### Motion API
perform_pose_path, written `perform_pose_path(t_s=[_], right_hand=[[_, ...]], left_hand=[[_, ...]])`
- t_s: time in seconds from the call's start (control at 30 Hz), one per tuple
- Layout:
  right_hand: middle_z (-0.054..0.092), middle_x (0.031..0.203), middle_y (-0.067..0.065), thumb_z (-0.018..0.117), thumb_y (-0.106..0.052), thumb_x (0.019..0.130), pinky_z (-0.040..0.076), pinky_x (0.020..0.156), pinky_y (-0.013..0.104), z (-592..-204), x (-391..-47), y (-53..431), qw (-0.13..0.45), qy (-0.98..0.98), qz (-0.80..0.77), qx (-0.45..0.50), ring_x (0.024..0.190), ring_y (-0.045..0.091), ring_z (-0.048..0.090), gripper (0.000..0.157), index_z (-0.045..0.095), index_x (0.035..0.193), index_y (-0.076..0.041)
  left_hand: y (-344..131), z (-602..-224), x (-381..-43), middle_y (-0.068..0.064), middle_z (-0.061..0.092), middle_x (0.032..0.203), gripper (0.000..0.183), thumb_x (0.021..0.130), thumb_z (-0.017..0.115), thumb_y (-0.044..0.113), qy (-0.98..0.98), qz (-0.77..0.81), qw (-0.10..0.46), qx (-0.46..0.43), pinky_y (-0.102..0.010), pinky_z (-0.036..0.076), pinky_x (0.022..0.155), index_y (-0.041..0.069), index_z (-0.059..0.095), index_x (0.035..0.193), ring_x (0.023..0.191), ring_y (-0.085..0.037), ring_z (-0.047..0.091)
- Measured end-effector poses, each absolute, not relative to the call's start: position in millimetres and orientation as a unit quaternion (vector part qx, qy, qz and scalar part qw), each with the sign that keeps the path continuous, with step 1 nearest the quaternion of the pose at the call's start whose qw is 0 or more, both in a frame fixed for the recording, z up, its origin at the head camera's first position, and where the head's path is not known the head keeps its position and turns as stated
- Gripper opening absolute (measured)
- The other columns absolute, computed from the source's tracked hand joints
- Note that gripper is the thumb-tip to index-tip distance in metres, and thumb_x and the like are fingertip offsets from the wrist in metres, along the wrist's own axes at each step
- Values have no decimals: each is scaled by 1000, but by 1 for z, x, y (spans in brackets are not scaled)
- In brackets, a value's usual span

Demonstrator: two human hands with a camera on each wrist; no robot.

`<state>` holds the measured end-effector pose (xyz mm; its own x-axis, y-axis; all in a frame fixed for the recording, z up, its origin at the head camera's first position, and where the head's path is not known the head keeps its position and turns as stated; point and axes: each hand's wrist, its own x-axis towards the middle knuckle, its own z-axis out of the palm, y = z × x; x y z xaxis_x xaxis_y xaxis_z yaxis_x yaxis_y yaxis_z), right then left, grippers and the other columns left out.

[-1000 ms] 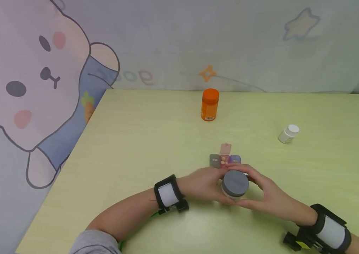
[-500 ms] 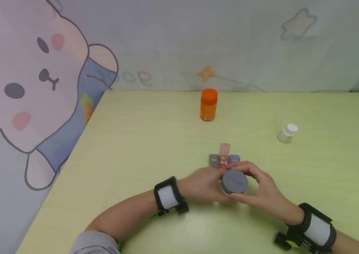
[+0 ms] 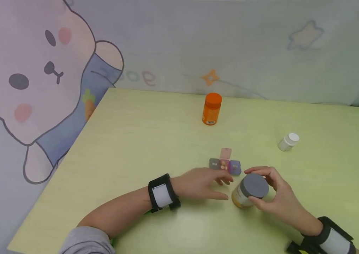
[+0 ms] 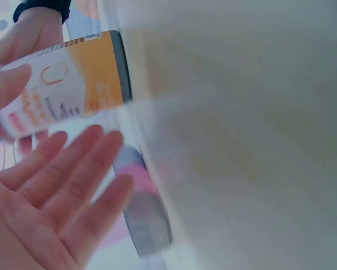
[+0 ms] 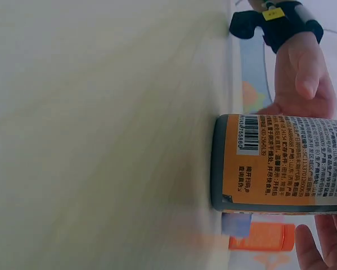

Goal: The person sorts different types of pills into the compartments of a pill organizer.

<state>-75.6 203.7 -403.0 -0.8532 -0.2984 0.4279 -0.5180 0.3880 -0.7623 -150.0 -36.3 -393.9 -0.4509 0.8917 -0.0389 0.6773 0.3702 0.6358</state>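
My right hand holds a supplement bottle by its grey lid, thumb on the near side and fingers on the far side. Its label is white and orange, with print and a barcode in the right wrist view. To the left of the bottle, my left hand has its fingers extended and holds nothing. In the left wrist view the left palm faces the bottle. Just beyond the left fingers lies a small pill organizer in grey, pink and purple; its pink lid stands open over several tan pills.
An orange bottle stands toward the back of the pale yellow table. A small white bottle is at the right. Behind the table rises a wall with cartoon print.
My left hand has let go of the bottle and drawn slightly left, its fingers spreading. My right hand has carried the bottle to the right, and more of the pill organizer shows.
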Motion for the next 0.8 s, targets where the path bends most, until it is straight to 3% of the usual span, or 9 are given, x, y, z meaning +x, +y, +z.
perform_pose_path(t_s=[0.13,0.33,0.43,0.63,0.73,0.8], right_hand=[[52,117,10,70,14,61,39,76,19,-408,-80,230,143,-827,496,221,100,13,51,63,43,116,2],[48,115,-6,66,10,70,37,75,12,-415,-98,277,171,-867,454,117,96,4,48,54,38,116,3],[43,110,-10,65,4,75,36,74,9,-416,-107,300,173,-880,438,64,93,0,45,49,37,115,-1],[40,109,-4,64,-10,82,36,72,8,-423,-127,340,161,-888,430,7,93,1,43,45,36,117,-11],[39,115,-1,65,-16,82,36,74,8,-435,-137,365,165,-895,415,-2,99,3,42,53,34,125,-14],[37,125,-1,67,-17,80,30,82,10,-443,-143,381,178,-896,406,-3,107,5,39,64,30,132,-20]], left_hand=[[-50,-390,-152,10,58,109,39,86,58,40,799,288,202,487,-15,37,78,17,53,117,96,2,51],[-62,-395,-150,13,59,107,34,88,55,41,798,295,198,487,-15,37,76,18,56,113,95,4,51],[-62,-397,-149,12,59,107,33,88,54,40,794,298,195,493,-15,37,77,18,56,113,95,4,51],[-60,-396,-150,12,59,107,31,89,54,38,791,295,183,504,-16,37,78,18,57,113,94,5,50],[-58,-395,-153,12,59,107,29,90,53,37,790,297,168,509,-16,38,78,18,57,112,94,6,50],[-57,-392,-155,11,60,107,29,90,52,36,793,299,154,509,-16,38,78,18,57,113,94,5,50]])
